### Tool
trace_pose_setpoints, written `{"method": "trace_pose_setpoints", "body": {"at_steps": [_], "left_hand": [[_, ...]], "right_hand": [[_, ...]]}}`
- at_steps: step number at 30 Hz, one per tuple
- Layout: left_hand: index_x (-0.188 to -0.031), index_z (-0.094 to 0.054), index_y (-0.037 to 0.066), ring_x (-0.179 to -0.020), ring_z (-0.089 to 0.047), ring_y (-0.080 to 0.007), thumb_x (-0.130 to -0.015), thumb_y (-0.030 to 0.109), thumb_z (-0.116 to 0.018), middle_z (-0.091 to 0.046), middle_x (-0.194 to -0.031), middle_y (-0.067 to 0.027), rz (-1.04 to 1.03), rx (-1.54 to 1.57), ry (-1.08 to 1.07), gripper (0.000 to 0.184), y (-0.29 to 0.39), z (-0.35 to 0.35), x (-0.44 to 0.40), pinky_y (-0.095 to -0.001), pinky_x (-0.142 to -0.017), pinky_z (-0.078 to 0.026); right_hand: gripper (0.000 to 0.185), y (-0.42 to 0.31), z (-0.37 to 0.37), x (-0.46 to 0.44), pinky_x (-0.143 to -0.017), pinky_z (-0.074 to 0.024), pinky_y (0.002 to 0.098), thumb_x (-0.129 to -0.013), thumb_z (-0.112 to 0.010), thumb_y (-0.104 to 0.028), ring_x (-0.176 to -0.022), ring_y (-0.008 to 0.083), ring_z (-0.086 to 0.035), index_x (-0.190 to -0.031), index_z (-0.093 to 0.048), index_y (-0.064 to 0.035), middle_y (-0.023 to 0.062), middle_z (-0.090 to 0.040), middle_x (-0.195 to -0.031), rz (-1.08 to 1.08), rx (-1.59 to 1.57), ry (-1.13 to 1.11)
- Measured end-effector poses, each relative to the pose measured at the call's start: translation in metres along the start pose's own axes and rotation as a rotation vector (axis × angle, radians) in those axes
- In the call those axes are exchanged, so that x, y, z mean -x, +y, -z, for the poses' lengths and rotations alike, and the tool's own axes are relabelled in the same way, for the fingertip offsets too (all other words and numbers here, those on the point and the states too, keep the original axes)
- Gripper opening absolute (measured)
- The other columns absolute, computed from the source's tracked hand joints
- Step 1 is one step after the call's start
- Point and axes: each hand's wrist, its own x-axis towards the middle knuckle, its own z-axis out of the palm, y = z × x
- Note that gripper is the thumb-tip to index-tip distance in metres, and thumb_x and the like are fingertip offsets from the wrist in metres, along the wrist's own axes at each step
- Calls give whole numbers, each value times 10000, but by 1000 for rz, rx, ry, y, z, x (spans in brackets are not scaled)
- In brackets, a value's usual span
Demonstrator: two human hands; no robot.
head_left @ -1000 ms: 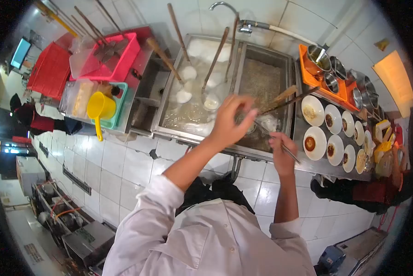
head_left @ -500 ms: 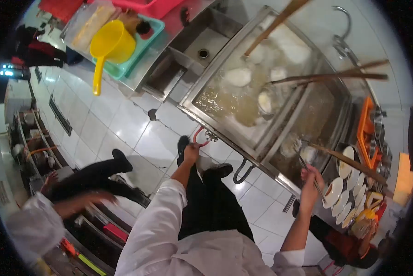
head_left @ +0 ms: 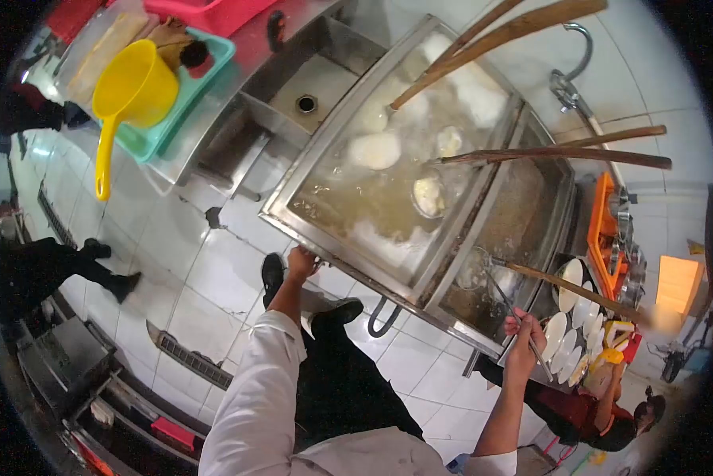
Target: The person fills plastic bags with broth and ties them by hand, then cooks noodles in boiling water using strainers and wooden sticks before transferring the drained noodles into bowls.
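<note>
My right hand [head_left: 523, 333] is closed around the thin metal handle of a wire strainer [head_left: 472, 268], whose basket sits in the cloudy liquid of the narrower right vat [head_left: 487, 333]. My left hand [head_left: 299, 263] reaches under the front edge of the cooker [head_left: 348, 266], its fingers closed at the valve there; the valve's red handle is hidden behind the hand. In the larger vat, pale liquid steams around white lumps [head_left: 374, 151] and a strainer basket with pale food [head_left: 428, 196]. Wooden handles [head_left: 563, 155] slant out over the vats.
Left of the cooker is a steel sink [head_left: 307, 79], then a counter with a yellow dipper [head_left: 136, 83] on a turquoise tray [head_left: 201, 75]. White bowls [head_left: 555, 333] and an orange rack [head_left: 602, 222] stand at right. A person [head_left: 610, 412] works beyond; another's legs [head_left: 71, 266] show at left.
My left hand now covers the red valve handle. The view has shifted, with the cooker further left. The nearby person at left has moved away; my right hand still grips the strainer.
</note>
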Motion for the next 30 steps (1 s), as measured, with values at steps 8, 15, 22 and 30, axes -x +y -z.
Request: {"method": "trace_pose_setpoints", "body": {"at_steps": [8,15,22,30], "left_hand": [[-922,-653,-34,-813,-655,-234,-838,87,-570,-692,-835,-126,-300,16,21,169,-40,-7,-15,-379,-700,-515],[-1110,-587,135,-1054,-539,-237,-874,226,-504,-603,-1097,-65,-612,-360,-123,267,-95,-4,-42,-414,-858,-459],[-1128,-573,-7,-1137,-523,-350,-842,84,-438,-607,-1181,-159,-521,-938,-297,330,-44,16,-18,-446,-985,-388],[-1113,-573,-23,-1108,-545,-329,-862,92,-472,-620,-1141,-175,-595,-523,-165,294,-59,9,-28,-391,-965,-409]], "right_hand": [[311,-4,-3,2,-667,-477,241,-993,-445,-183,-720,116,-579,-1040,-624,67,99,-660,-832,19,-19,5],[314,-5,-4,0,-676,-475,231,-992,-448,-180,-719,99,-571,-1043,-625,75,102,-664,-830,49,3,-20],[336,-3,-6,-1,-681,-471,231,-993,-442,-189,-721,99,-568,-1053,-620,90,104,-665,-834,15,-32,-44],[345,-2,-6,-2,-672,-470,225,-997,-441,-207,-717,95,-568,-1035,-630,78,100,-667,-822,38,-21,-35]]}}
